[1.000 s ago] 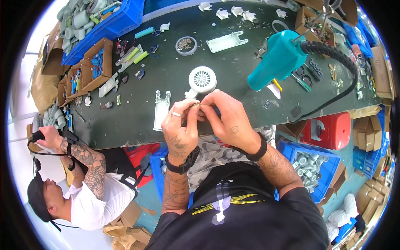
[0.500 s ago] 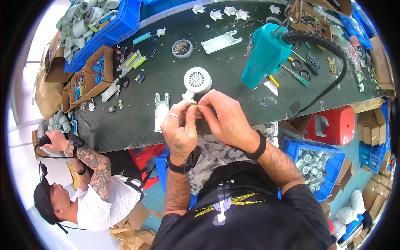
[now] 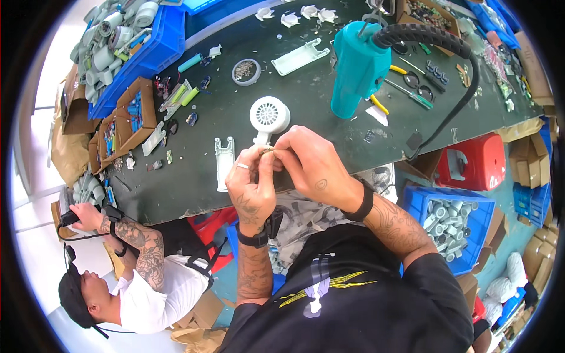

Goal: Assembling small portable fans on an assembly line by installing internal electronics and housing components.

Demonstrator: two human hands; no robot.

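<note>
My left hand (image 3: 252, 187) and my right hand (image 3: 315, 167) meet over the front of the workbench, both closed. Thumbs and fingertips pinch a tiny brownish part (image 3: 268, 150), too small to name. Just beyond the fingers is a white handheld fan head (image 3: 269, 115) with a round slotted grille. Its short neck points back toward my left fingers, and I cannot tell whether they touch it. A long pale plastic casing piece (image 3: 224, 165) lies to the left of my left hand.
A teal power tool (image 3: 360, 70) with a thick black cable hangs at right. Around the dark bench (image 3: 194, 147) are a dish of screws (image 3: 246, 72), another pale casing (image 3: 300, 57), a screwdriver (image 3: 412, 95) and parts boxes (image 3: 138, 112). A co-worker (image 3: 153, 282) sits at left.
My view has shifted slightly, so the bench things appear farther left. Both hands keep their pinch close together by the fan, with only small finger movement.
</note>
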